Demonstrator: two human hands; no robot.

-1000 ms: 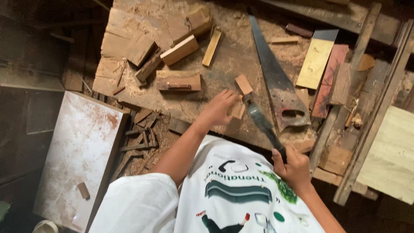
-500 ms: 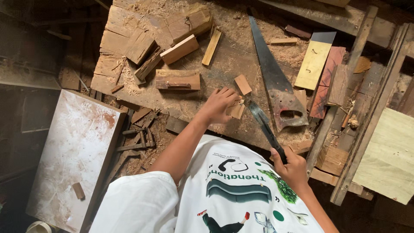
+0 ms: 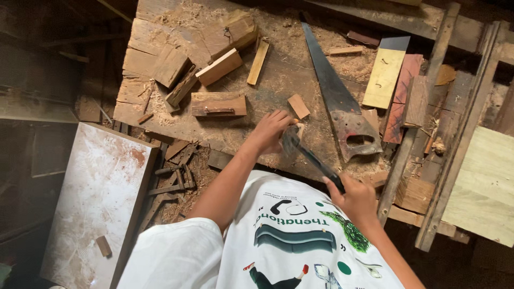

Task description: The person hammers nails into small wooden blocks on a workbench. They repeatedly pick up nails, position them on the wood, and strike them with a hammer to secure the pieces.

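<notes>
My left hand (image 3: 271, 130) rests on the wooden workbench (image 3: 160, 32), its fingers closed around a small pale piece of wood (image 3: 300, 127) near the bench's front edge. My right hand (image 3: 354, 197) grips the dark handle of a hammer (image 3: 310, 156), whose blurred head is right next to the left hand's fingers. A small loose wood block (image 3: 298, 106) lies just beyond the left hand. A handsaw (image 3: 338, 101) lies on the bench to the right of both hands.
Several wood offcuts, among them a long block (image 3: 219, 104) and a pale block (image 3: 219, 67), lie on the sawdust-covered bench. Planks (image 3: 384, 78) lean at the right. A stained white board (image 3: 96, 198) lies lower left. Scraps (image 3: 176, 176) lie below the bench edge.
The hammer has swung toward the piece held by my left hand and its head is blurred. The left hand stays where it was, on the bench.
</notes>
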